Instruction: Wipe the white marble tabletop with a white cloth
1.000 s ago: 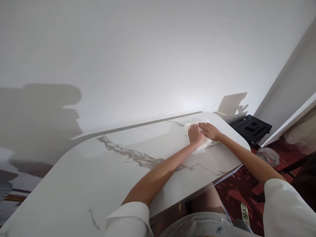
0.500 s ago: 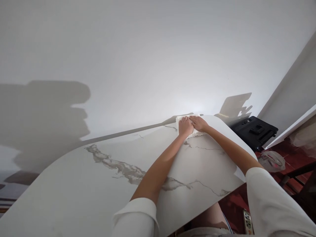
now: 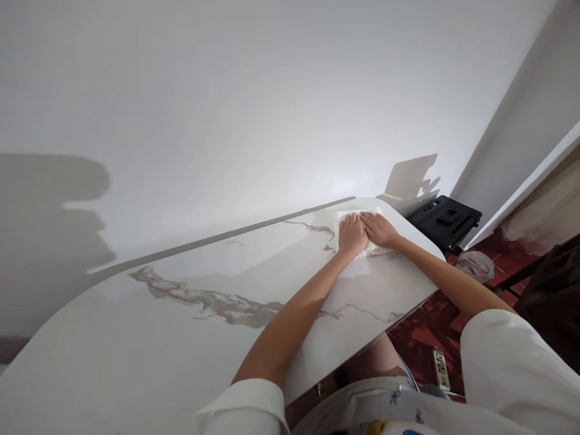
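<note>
A white cloth (image 3: 357, 215) lies on the far right part of a white marble table (image 3: 190, 326) with grey veins. My left hand (image 3: 352, 234) rests flat on the cloth, fingers stretched forward. Beside it, touching, my right hand (image 3: 378, 229) also presses flat on the cloth, fingers spread. Most of the cloth is hidden under both hands; only its far edge and right fringe show. Both arms reach out from white sleeves.
A white wall rises just behind the table's far edge. A black case-like object (image 3: 446, 220) stands past the table's right corner. A clear plastic bag (image 3: 475, 264) and a white power strip (image 3: 438, 368) lie on the red floor at the right.
Both hands, with the cloth under them, slid to the table's far edge and have come back slightly toward me and right. The view shifted as my head moved.
</note>
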`<state>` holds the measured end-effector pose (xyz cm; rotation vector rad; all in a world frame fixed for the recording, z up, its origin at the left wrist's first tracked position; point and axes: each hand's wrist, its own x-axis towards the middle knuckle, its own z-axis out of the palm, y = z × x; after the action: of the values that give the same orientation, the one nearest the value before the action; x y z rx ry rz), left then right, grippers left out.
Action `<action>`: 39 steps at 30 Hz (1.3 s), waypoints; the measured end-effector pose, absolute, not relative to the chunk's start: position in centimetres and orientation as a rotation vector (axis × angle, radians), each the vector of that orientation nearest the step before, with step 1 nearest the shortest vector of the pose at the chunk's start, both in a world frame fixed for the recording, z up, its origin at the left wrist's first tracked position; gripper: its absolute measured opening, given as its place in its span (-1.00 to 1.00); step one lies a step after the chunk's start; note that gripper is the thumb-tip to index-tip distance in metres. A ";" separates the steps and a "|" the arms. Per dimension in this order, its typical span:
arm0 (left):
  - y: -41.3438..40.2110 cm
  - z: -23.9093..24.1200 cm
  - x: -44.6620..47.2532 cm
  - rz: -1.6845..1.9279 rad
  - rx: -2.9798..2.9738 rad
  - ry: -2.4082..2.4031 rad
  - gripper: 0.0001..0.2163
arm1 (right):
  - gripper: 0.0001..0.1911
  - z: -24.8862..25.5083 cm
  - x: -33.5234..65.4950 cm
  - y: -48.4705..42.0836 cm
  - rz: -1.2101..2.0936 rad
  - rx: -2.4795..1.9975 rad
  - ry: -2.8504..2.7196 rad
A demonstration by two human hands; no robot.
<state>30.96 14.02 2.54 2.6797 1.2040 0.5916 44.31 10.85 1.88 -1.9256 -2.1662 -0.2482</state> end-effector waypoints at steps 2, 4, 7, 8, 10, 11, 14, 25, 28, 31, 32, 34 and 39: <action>12.1 2.5 30.2 0.582 2.675 1.209 -0.52 | -0.45 1.5 43.7 8.9 -0.257 -1.916 -2.160; 10.2 2.5 29.4 0.571 2.673 1.210 -0.51 | -0.46 1.2 43.0 7.0 -0.277 -1.900 -2.159; 7.2 2.4 28.0 0.545 2.678 1.185 -0.50 | -0.46 0.8 41.9 3.8 -0.313 -1.875 -2.168; 6.3 2.4 27.6 0.538 2.678 1.169 -0.50 | -0.46 0.7 41.5 2.7 -0.319 -1.867 -2.174; 4.3 2.3 27.0 0.536 2.671 1.133 -0.49 | -0.46 0.5 41.1 0.5 -0.324 -1.861 -2.181; 3.4 2.3 26.9 0.541 2.661 1.114 -0.49 | -0.45 0.5 41.0 -0.6 -0.322 -1.863 -2.180; 1.1 2.1 27.2 0.571 2.607 1.069 -0.48 | -0.45 0.3 41.7 -3.3 -0.308 -1.886 -2.163; 2.6 2.6 34.1 0.604 2.490 0.986 -0.50 | -0.45 0.6 49.4 -1.5 -0.307 -1.953 -2.148; 5.2 2.6 35.1 0.662 2.527 1.009 -0.51 | -0.46 0.7 50.1 1.4 -0.347 -1.966 -2.158; 8.3 2.5 35.3 0.682 2.571 1.050 -0.53 | -0.46 0.9 49.9 4.9 -0.368 -1.963 -2.174; 9.4 2.4 35.1 0.683 2.580 1.068 -0.53 | -0.46 1.0 49.6 6.1 -0.370 -1.958 -2.183; 11.7 2.4 34.7 0.693 2.588 1.106 -0.54 | -0.46 1.1 49.0 8.6 -0.366 -1.949 -2.197; 17.0 2.5 33.6 0.716 2.595 1.221 -0.54 | -0.45 1.8 47.4 14.7 -0.306 -1.923 -2.221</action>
<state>33.64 16.99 2.49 2.5951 1.2209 0.7160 47.45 14.65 1.81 -1.9232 -2.2209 -0.3058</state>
